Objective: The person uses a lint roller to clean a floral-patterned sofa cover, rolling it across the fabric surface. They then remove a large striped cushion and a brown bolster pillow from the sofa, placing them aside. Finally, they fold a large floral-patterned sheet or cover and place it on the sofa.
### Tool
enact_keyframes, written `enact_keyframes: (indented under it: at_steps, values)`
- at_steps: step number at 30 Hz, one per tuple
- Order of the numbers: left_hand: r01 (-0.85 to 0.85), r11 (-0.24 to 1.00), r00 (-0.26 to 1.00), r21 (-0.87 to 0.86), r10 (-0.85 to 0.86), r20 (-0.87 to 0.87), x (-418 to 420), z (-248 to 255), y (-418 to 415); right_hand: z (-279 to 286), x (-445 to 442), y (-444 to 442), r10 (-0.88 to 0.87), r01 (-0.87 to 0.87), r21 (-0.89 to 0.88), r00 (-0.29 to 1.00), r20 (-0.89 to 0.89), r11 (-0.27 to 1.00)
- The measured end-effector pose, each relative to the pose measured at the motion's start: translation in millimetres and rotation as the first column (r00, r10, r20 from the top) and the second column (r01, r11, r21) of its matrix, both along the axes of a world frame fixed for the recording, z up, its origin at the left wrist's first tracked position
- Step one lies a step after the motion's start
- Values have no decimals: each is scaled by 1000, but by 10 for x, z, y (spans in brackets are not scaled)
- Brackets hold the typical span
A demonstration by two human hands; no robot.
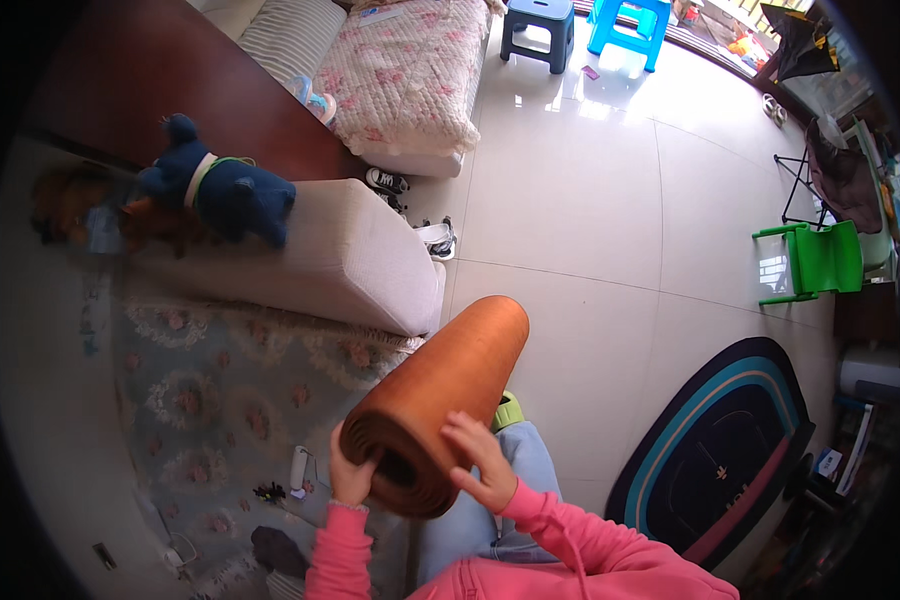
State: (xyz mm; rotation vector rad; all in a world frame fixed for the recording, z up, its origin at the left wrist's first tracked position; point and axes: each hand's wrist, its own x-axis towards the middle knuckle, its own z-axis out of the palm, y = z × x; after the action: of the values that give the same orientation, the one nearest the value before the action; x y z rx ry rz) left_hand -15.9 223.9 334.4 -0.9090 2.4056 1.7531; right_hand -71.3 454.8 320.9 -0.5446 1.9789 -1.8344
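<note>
An orange-brown rolled mat (450,367) lies at a slant over my lap, its near end showing tight spiral layers around a dark hollow. My left hand (352,469) grips that near end on its left side, with the thumb hooked over the rim into the roll. Against the right side, close to the same end, my right hand (484,465) rests with its fingers spread and not wrapped around it. The far end of the roll points toward the tiled floor (562,322).
A floral sofa cover (225,405) lies to the left, with a lint roller (298,471) on it. Ahead is a sofa arm (360,255) bearing a blue stuffed toy (232,187). Rightward are a dark half-oval mat (720,442) and a green child's chair (825,259). Stools (538,34) stand farther off.
</note>
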Motion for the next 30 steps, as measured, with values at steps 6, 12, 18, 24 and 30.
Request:
enact_keyframes:
  at_steps: [6, 12, 18, 24, 30]
  values:
    - [-190, 967, 976, -170, 205, 74, 843, -458, -624, -2169, -253, 235, -282, 296, 62, 796, 535, 953]
    - [-438, 853, 892, 283, 452, 17, 1186, -896, -1196, -5251, -1230, 670, -564, 264, 740, 805, 184, 619]
    - [-369, 893, 924, 256, 324, 201, 1387, -993, -1770, -6864, -1555, 771, -192, 465, 93, 171, 966, 881]
    - [-387, 887, 909, 251, 321, 266, 1555, -1097, -1957, -5723, -1300, 472, -303, 471, 206, 139, 943, 858]
    - [-355, 878, 920, 321, 267, 289, 1560, -841, -2264, -4724, -927, 1454, -512, 493, 372, 184, 839, 786]
